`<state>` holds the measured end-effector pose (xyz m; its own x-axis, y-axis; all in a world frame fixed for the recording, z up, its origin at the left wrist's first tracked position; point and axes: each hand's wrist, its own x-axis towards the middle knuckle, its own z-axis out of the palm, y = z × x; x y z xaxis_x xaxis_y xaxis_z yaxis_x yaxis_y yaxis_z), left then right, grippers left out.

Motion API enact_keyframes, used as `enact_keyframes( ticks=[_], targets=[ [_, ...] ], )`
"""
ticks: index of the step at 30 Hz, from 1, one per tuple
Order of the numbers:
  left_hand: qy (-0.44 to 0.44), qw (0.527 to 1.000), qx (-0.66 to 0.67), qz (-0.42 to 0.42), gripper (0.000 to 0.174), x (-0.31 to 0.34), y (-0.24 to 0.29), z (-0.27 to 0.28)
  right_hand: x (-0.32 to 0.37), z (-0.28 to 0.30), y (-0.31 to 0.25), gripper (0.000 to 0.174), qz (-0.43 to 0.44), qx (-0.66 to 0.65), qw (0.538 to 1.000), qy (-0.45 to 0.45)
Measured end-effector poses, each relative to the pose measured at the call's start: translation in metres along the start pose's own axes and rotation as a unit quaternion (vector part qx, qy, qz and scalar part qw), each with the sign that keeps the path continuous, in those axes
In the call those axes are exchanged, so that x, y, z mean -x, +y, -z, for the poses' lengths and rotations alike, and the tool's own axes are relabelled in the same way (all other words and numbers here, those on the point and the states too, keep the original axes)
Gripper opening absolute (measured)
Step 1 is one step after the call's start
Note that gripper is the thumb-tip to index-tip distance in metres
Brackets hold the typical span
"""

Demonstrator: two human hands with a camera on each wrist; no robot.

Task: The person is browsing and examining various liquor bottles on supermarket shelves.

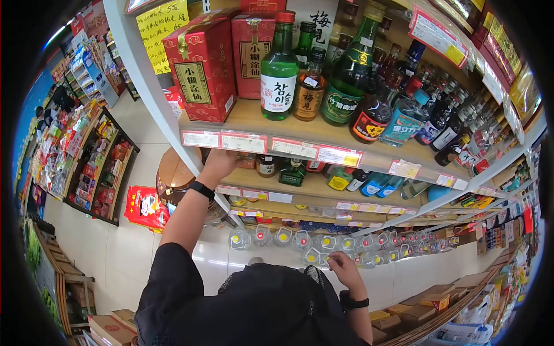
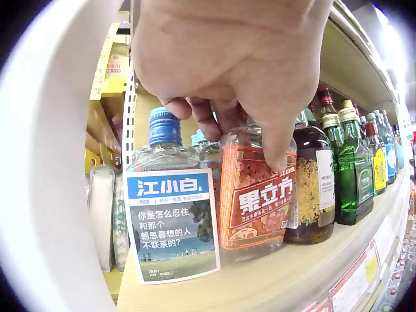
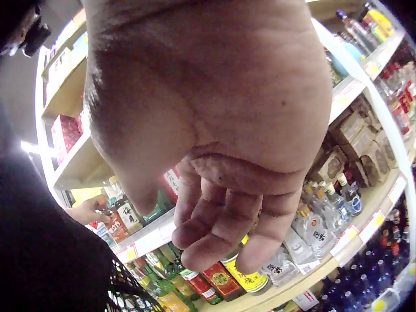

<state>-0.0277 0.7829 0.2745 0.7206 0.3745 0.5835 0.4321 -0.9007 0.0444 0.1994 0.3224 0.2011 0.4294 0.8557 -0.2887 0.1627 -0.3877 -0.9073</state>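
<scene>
My left hand [image 2: 234, 71] reaches onto the second shelf and grips a small clear bottle with an orange label [image 2: 257, 195] from above. Its thumb lies against the front near the shoulder, and the other fingers curl behind; the cap is hidden under the palm. Left of it stands a blue-capped bottle [image 2: 172, 214] with a blue and white label, and right of it a dark bottle [image 2: 313, 185] with a pale label. In the head view this hand [image 1: 222, 164] is partly covered by the shelf above. Loosely curled beside my body, my right hand [image 3: 214, 136] holds nothing.
On the upper shelf stand red gift boxes [image 1: 202, 69], a green bottle [image 1: 279, 66] and many other glass bottles. A white shelf post [image 2: 49, 162] rises just left of my left hand. Large clear jugs [image 1: 283, 237] line the floor below.
</scene>
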Motion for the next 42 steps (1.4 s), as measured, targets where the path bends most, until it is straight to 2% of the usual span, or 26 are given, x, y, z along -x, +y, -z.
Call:
enact_keyframes(
  ticks=[4,7,10,19,22,25,28,31,37,40,42],
  targets=[
    [0.006,0.999,-0.042,-0.033,0.062,0.001,-0.005,-0.006,-0.001,-0.002,0.006,0.024,0.005,0.008,1.0,0.002],
    [0.01,0.999,-0.04,-0.023,0.047,0.0,-0.004,-0.007,-0.001,-0.004,0.0,0.024,0.001,0.013,1.0,0.0],
    [0.031,0.996,-0.078,-0.031,0.045,-0.001,-0.008,-0.018,-0.001,-0.006,0.0,0.024,0.001,0.01,1.0,-0.004],
    [0.025,0.996,-0.086,0.013,0.061,-0.005,0.0,-0.008,-0.001,-0.008,0.001,0.022,-0.005,-0.001,1.0,-0.024],
    [0.025,0.995,-0.1,0.02,0.061,-0.007,0.003,-0.009,0.001,-0.007,0.002,0.021,-0.01,0.0,0.999,-0.035],
    [0.08,0.992,-0.103,-0.002,0.056,-0.005,0.003,-0.013,0.002,-0.006,0.005,0.021,-0.018,0.001,0.999,-0.045],
    [0.032,0.997,-0.063,0.029,0.053,-0.007,0.007,-0.01,0.004,-0.004,0.0,0.022,-0.022,0.003,0.999,-0.043],
    [0.056,0.992,-0.102,0.039,0.06,-0.005,0.015,-0.01,0.006,-0.002,0.002,0.022,-0.016,-0.007,0.999,-0.029],
    [0.058,0.992,-0.105,0.032,0.056,-0.001,0.013,-0.011,0.01,0.003,0.012,0.022,-0.02,-0.029,0.999,-0.026],
    [-0.012,0.988,-0.087,0.13,0.056,0.001,0.022,0.01,0.011,0.007,0.017,0.022,-0.023,-0.036,0.999,-0.027],
    [0.003,0.988,-0.089,0.127,0.055,0.007,0.013,0.006,0.012,0.008,0.02,0.022,-0.026,-0.035,0.999,-0.031]
  ],
)
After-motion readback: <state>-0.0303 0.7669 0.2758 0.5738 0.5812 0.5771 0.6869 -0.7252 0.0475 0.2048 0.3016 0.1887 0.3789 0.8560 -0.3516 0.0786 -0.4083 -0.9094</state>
